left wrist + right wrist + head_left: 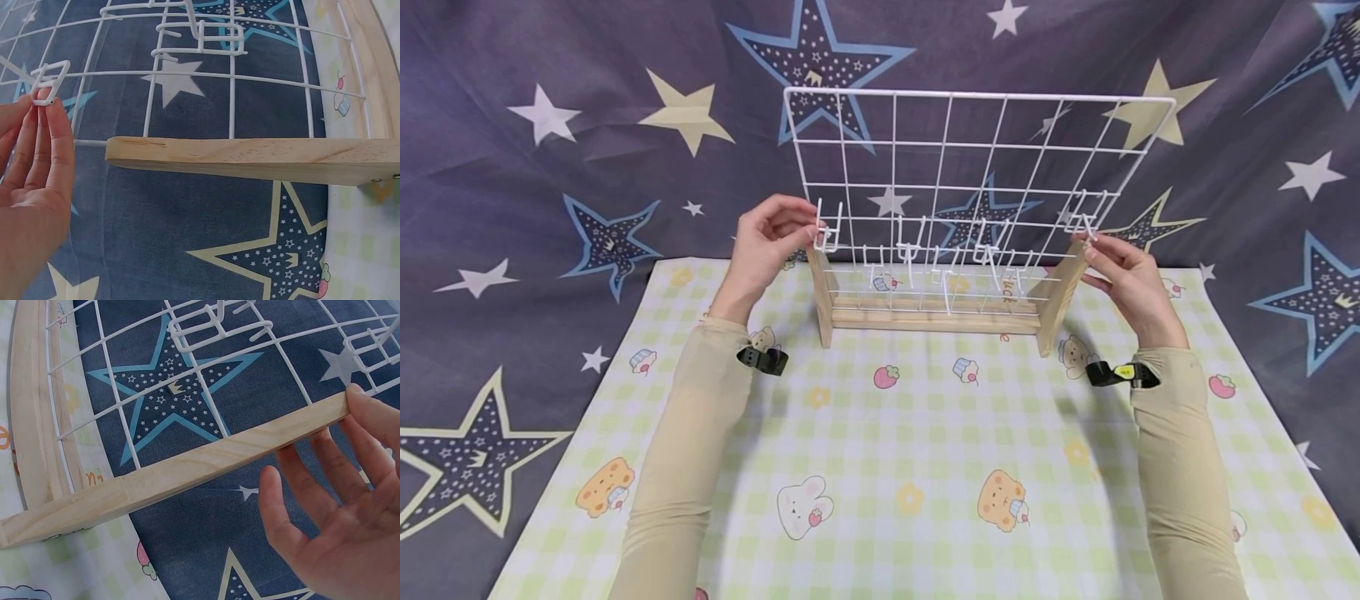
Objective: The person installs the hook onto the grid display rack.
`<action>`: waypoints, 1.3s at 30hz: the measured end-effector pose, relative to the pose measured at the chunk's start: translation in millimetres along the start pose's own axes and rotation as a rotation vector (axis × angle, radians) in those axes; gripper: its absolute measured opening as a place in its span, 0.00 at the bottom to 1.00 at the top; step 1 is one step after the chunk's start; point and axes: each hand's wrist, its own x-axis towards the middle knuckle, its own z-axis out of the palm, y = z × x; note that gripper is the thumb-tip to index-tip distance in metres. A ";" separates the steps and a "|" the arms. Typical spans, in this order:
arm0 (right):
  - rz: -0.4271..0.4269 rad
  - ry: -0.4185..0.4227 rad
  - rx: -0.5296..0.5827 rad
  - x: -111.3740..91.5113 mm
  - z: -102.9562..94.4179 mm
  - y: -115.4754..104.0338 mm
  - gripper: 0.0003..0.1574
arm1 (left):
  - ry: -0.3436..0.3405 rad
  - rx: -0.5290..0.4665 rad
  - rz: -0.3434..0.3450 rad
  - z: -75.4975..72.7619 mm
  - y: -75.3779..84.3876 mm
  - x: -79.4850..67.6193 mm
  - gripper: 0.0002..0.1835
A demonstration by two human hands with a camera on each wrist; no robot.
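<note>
A white wire grid panel stands tilted back in a wooden stand, with several white wire hooks hung on its lower half. At the panel's left edge, my left hand pinches a white hook between thumb and fingers, just above the stand's left wooden side. My right hand grips the upper end of the right wooden side, thumb on its tip and fingers behind it. Another hook hangs close above that hand.
The stand rests at the back of a table with a green checked cloth. A dark curtain with star prints hangs right behind the panel. More hooks, such as one in the middle, stick out toward me.
</note>
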 end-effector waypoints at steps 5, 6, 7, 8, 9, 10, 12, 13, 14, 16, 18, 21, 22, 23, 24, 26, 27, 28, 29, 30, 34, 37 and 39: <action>0.005 0.004 0.003 0.6 -0.7 0.5 0.18 | 0.016 -0.020 -0.003 -0.7 3.2 3.9 0.12; 0.005 0.005 0.004 0.7 -0.8 0.6 0.18 | 0.018 -0.027 -0.006 -1.0 3.8 4.5 0.12; 0.006 0.005 0.005 0.7 -0.9 0.7 0.18 | 0.019 -0.034 -0.009 -1.3 4.4 5.0 0.12; 0.006 0.005 0.005 0.8 -1.0 0.9 0.18 | 0.021 -0.040 -0.014 -1.5 4.7 5.3 0.11; 0.006 0.005 0.006 0.8 -1.1 1.0 0.18 | 0.021 -0.047 -0.017 -1.7 5.2 5.5 0.11; 0.005 0.005 0.005 0.9 -1.1 1.1 0.18 | 0.021 -0.056 -0.020 -1.9 5.5 5.8 0.11; 0.004 0.004 0.005 1.1 -1.3 1.2 0.18 | 0.021 -0.067 -0.019 -2.1 5.9 6.3 0.11; 0.003 0.004 0.005 1.2 -1.3 1.3 0.19 | 0.022 -0.073 -0.014 -1.9 5.8 6.6 0.11; 0.003 0.003 0.004 1.2 -1.3 1.4 0.20 | 0.025 -0.079 -0.011 -2.0 5.7 6.9 0.11; 0.002 0.003 0.002 1.1 -1.3 1.6 0.21 | 0.035 -0.079 0.011 -1.3 5.5 8.1 0.12; 0.003 0.004 -0.001 0.9 -1.2 1.7 0.21 | 0.048 -0.078 0.030 -0.3 6.1 9.3 0.12; 0.003 0.006 -0.003 0.6 -1.3 1.8 0.21 | 0.065 -0.068 0.055 0.6 6.6 11.2 0.13; 0.003 0.006 -0.001 0.6 -1.3 1.8 0.21 | 0.069 -0.073 0.057 0.7 6.9 11.5 0.13; 0.002 0.006 -0.001 0.6 -1.4 1.8 0.21 | 0.073 -0.079 0.059 0.8 6.9 11.8 0.13; 0.002 0.005 0.001 0.6 -1.5 1.7 0.21 | 0.076 -0.086 0.060 0.8 6.8 12.2 0.13; 0.001 0.004 0.003 0.7 -1.5 1.6 0.21 | 0.081 -0.105 0.056 1.1 7.1 12.8 0.13; 0.000 0.003 0.005 0.7 -1.4 1.5 0.21 | 0.083 -0.112 0.053 1.3 7.2 13.1 0.13; -0.001 0.003 0.007 0.6 -1.5 1.4 0.22 | 0.087 -0.115 0.050 1.7 7.4 13.4 0.13; -0.001 0.003 0.007 0.5 -1.5 1.3 0.22 | 0.091 -0.116 0.047 2.0 7.7 13.9 0.13; -0.001 0.002 0.010 0.4 -1.4 1.2 0.22 | 0.096 -0.119 0.045 2.4 8.0 14.3 0.13; 0.000 0.008 0.012 0.5 -0.9 0.9 0.22 | 0.120 -0.112 0.049 4.0 9.0 16.7 0.12; 0.005 0.013 0.012 0.2 -0.2 0.9 0.22 | 0.134 -0.112 0.044 4.3 7.9 17.6 0.11; 0.008 0.013 0.014 -0.1 0.2 0.9 0.22 | 0.137 -0.108 0.034 4.4 6.4 17.0 0.11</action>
